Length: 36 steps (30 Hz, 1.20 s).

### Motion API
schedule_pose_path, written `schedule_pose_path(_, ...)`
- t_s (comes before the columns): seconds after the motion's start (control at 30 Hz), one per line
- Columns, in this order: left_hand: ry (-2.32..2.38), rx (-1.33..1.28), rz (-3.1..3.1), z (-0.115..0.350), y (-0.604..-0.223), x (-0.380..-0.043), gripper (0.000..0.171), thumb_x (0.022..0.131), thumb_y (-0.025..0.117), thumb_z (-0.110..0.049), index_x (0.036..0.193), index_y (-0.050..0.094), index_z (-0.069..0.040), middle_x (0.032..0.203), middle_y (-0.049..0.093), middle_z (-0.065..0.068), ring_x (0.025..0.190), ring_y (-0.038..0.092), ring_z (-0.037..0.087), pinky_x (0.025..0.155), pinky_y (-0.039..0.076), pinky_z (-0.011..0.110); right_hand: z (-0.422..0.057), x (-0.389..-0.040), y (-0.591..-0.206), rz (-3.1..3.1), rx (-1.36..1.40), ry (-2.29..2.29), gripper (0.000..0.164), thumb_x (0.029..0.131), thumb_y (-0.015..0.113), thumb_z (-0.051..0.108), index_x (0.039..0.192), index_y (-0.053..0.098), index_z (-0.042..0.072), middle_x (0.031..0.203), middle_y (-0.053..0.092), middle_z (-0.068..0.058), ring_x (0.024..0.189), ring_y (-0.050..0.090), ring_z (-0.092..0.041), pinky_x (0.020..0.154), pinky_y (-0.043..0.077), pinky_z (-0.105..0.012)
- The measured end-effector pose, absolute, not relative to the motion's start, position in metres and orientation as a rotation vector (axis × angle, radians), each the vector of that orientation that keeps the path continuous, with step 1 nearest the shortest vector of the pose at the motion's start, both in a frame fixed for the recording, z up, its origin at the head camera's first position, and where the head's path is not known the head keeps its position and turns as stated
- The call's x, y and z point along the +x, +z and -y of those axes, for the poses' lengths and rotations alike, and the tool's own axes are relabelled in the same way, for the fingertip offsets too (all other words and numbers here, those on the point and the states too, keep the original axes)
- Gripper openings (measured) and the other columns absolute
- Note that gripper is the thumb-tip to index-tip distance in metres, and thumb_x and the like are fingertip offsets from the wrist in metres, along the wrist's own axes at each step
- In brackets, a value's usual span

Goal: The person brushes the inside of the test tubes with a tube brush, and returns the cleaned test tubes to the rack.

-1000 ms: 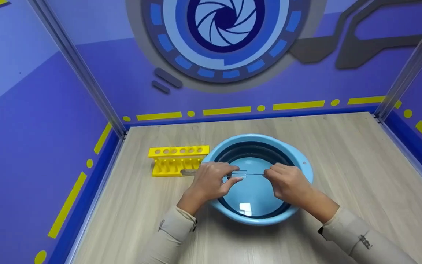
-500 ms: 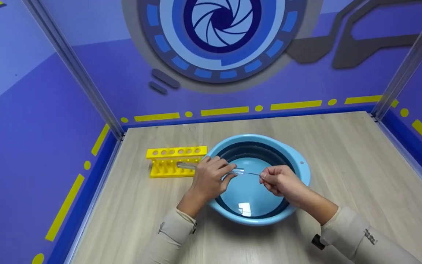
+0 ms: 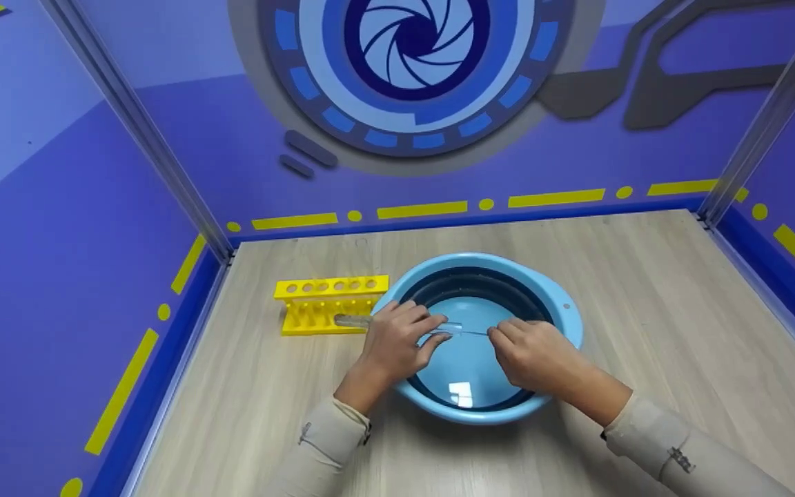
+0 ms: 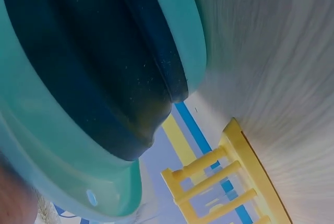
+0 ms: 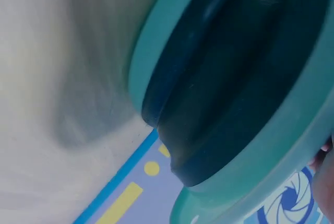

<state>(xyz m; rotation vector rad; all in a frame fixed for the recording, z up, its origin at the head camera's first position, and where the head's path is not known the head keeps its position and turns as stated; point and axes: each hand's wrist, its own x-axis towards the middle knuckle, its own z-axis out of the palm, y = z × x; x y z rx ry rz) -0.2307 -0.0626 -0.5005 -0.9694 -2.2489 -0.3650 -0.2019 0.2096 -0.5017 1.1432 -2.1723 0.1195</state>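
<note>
My left hand [image 3: 394, 348] grips a clear glass test tube [image 3: 454, 327] lying almost level above the light blue basin [image 3: 484, 417]. A test tube brush runs through the tube. Its greyish bristle end [image 3: 352, 320] shows left of the hand, and its thin wire handle [image 3: 475, 333] comes out of the mouth on the right. My right hand [image 3: 535, 355] pinches that wire over the basin's right half. Water appears to lie in the basin. In the left wrist view, some bristles [image 4: 47, 211] show at the lower left; the right wrist view shows fingers only at its edge.
A yellow test tube rack [image 3: 332, 286] stands left of the basin, close to its rim. Both sit on a wood-grain tabletop [image 3: 246, 386]. Patterned blue-purple panels [image 3: 342, 186] close off the back and sides.
The tube's left end has tipped up and come back down. My right hand has turned palm-up and back, shifting slightly left along with the wire. Basin and rack stay put.
</note>
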Motion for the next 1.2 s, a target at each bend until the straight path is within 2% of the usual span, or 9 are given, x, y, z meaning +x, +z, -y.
schedule_pose_path(0.07, -0.361, -0.977, 2.263, 0.063, -0.501, -0.230, 0.026, 0.095, 0.080, -0.047, 0.112, 0.083, -0.028, 0.084, 0.072, -0.008, 0.077, 0.063, 0.011, 0.071, 0.053, 0.025, -0.210, -0.203, -0.501, 2.121, 1.167, 0.036, 0.042, 0.109, 0.036, 0.019, 0.096, 0.073, 0.004, 0.077, 0.074, -0.006, 0.063, 0.071, -0.016, 0.057, 0.061, -0.027)
schedule_pose_path(0.13, -0.365, -0.977, 2.273, 0.064, -0.500, -0.229, 0.026, 0.095, 0.079, -0.048, 0.112, 0.083, -0.029, 0.084, 0.073, -0.008, 0.077, 0.063, 0.010, 0.071, 0.054, 0.024, -0.210, -0.204, -0.500, 2.094, 1.184, 0.016, 0.049, 0.110, 0.031, 0.021, 0.095, 0.074, 0.003, 0.075, 0.074, -0.006, 0.061, 0.071, -0.015, 0.056, 0.060, -0.026)
schedule_pose_path(0.33, -0.363, -0.975, 2.279, 0.069, -0.498, -0.227, 0.026, 0.094, 0.080, -0.049, 0.111, 0.083, -0.028, 0.082, 0.072, -0.008, 0.074, 0.064, 0.010, 0.070, 0.054, 0.024, -0.209, -0.206, -0.497, 2.030, 1.237, 0.039, 0.038, 0.106, 0.042, 0.019, 0.096, 0.074, 0.002, 0.071, 0.071, -0.004, 0.055, 0.066, -0.011, 0.053, 0.057, -0.021)
schedule_pose_path(0.6, -0.334, -1.003, 2.301, 0.071, -0.496, -0.228, 0.027, 0.094, 0.079, -0.050, 0.111, 0.082, -0.029, 0.081, 0.071, -0.008, 0.074, 0.065, 0.010, 0.069, 0.052, 0.025, -0.212, -0.205, -0.497, 2.003, 1.257, 0.098, 0.049, 0.110, 0.033, 0.024, 0.094, 0.074, 0.004, 0.068, 0.069, -0.001, 0.053, 0.065, -0.009, 0.052, 0.056, -0.020)
schedule_pose_path(0.73, -0.323, -1.024, 2.283, 0.073, -0.494, -0.227, 0.028, 0.095, 0.078, -0.051, 0.111, 0.082, -0.029, 0.079, 0.070, -0.008, 0.073, 0.065, 0.010, 0.068, 0.051, 0.024, -0.212, -0.205, -0.497, 1.982, 1.269, 0.111, 0.045, 0.109, 0.035, 0.023, 0.093, 0.073, 0.004, 0.068, 0.069, -0.001, 0.053, 0.065, -0.009, 0.052, 0.055, -0.020)
schedule_pose_path(0.93, -0.309, -1.036, 2.264, 0.076, -0.493, -0.227, 0.027, 0.095, 0.078, -0.051, 0.111, 0.082, -0.029, 0.077, 0.069, -0.008, 0.072, 0.065, 0.010, 0.064, 0.048, 0.024, -0.211, -0.205, -0.494, 1.931, 1.286, 0.100, 0.031, 0.103, 0.044, 0.015, 0.089, 0.070, 0.004, 0.064, 0.063, 0.000, 0.050, 0.058, -0.007, 0.048, 0.051, -0.020)
schedule_pose_path(1.2, -0.245, -1.075, 2.287, 0.076, -0.492, -0.226, 0.026, 0.095, 0.078, -0.051, 0.111, 0.081, -0.030, 0.080, 0.072, -0.009, 0.073, 0.066, 0.010, 0.066, 0.049, 0.024, -0.217, -0.204, -0.491, 1.939, 1.350, 0.155, 0.035, 0.104, 0.043, 0.016, 0.092, 0.073, 0.004, 0.067, 0.068, -0.001, 0.053, 0.063, -0.007, 0.052, 0.054, -0.019)
